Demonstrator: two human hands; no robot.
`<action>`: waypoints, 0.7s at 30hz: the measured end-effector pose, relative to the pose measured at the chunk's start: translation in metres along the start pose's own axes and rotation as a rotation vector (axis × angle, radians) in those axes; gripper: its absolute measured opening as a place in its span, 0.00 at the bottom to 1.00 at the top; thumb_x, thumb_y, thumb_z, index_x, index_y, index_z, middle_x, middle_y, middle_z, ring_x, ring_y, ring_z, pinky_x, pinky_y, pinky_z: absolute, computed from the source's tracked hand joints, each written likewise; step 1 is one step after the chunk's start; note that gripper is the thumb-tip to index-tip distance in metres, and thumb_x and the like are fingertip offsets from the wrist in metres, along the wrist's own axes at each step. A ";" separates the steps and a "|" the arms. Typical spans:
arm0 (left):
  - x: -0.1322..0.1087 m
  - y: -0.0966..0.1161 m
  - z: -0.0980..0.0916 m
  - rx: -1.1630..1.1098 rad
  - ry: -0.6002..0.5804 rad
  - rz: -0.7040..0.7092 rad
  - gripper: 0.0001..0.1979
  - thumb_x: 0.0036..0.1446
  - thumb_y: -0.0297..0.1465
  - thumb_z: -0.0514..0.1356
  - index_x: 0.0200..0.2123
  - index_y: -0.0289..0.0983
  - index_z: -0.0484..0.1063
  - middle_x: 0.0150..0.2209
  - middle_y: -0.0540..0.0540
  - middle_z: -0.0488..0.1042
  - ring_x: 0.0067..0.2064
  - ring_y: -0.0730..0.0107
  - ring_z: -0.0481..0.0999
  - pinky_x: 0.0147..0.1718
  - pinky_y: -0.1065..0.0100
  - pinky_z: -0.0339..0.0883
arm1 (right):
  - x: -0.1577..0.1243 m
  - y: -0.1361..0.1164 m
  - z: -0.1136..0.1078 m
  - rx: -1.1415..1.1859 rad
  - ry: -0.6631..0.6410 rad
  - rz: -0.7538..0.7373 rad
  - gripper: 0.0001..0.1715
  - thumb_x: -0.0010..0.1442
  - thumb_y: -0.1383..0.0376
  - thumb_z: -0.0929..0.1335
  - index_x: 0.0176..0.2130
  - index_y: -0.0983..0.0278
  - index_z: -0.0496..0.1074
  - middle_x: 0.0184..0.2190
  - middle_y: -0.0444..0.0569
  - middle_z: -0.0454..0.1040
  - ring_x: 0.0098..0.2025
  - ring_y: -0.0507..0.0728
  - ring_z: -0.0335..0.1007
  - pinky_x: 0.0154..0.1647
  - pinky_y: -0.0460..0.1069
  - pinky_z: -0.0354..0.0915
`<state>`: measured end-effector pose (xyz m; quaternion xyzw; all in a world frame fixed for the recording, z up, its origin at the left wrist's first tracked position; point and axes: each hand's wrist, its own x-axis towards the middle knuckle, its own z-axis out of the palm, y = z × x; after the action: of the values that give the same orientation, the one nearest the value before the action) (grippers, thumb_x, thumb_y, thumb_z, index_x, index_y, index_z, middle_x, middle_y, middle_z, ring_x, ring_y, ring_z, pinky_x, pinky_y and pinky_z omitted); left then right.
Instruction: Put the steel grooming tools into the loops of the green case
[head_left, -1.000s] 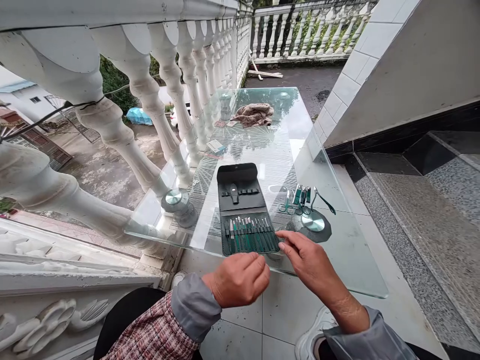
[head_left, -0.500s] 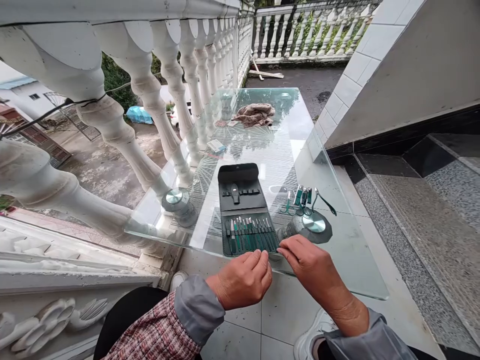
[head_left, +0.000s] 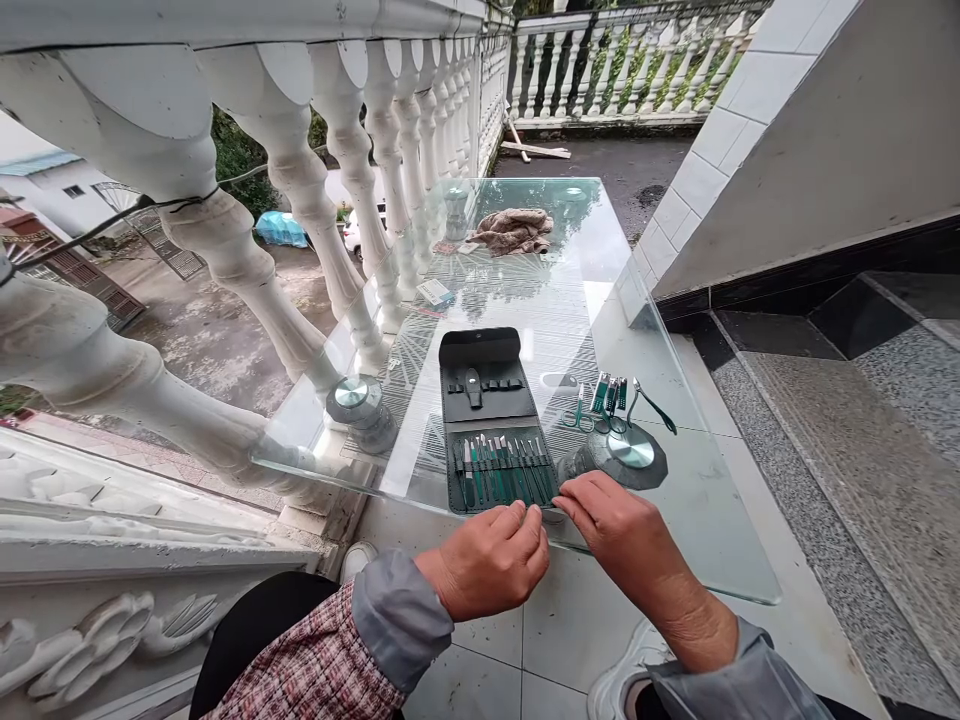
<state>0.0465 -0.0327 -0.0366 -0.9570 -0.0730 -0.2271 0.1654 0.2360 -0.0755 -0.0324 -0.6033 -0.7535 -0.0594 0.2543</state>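
Note:
A dark green manicure case lies unfolded on the glass table. Its lower half holds a row of slim green and silver manicure tools; the upper half has a tab and several unfilled loops. My left hand is closed at the case's front edge, fingers bunched, and what they grip is hidden. With thumb and forefinger, my right hand pinches at the case's front right corner. To the right of the case lie small scissors, several green nail clippers and cuticle nippers.
The glass table has round metal-capped supports. A crumpled brown cloth and a small box lie farther back. A white balustrade runs along the left; stone steps rise at right.
The view has shifted very slightly. Both hands keep their places at the case's front edge, and the tools lie as before.

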 end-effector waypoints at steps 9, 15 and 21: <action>-0.001 0.000 0.001 0.005 -0.023 0.003 0.11 0.59 0.24 0.51 0.41 0.29 0.70 0.45 0.34 0.74 0.44 0.61 0.75 0.39 0.64 0.71 | -0.001 -0.002 0.002 -0.063 0.004 -0.025 0.18 0.65 0.65 0.58 0.27 0.64 0.69 0.25 0.47 0.68 0.28 0.51 0.63 0.29 0.46 0.54; 0.000 0.000 0.000 0.000 0.032 -0.006 0.11 0.58 0.23 0.50 0.39 0.29 0.72 0.43 0.36 0.75 0.43 0.61 0.76 0.38 0.64 0.71 | -0.001 -0.003 0.002 -0.129 0.013 -0.052 0.17 0.64 0.67 0.59 0.26 0.64 0.68 0.23 0.46 0.67 0.27 0.51 0.62 0.29 0.47 0.53; -0.001 0.000 0.001 0.000 -0.018 0.009 0.10 0.58 0.23 0.52 0.41 0.28 0.71 0.45 0.34 0.74 0.44 0.60 0.75 0.39 0.64 0.71 | 0.001 -0.002 0.002 -0.036 0.006 0.018 0.18 0.65 0.66 0.58 0.27 0.64 0.69 0.24 0.46 0.68 0.27 0.51 0.63 0.29 0.46 0.55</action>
<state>0.0462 -0.0330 -0.0375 -0.9593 -0.0701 -0.2175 0.1658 0.2334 -0.0740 -0.0336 -0.6144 -0.7461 -0.0725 0.2461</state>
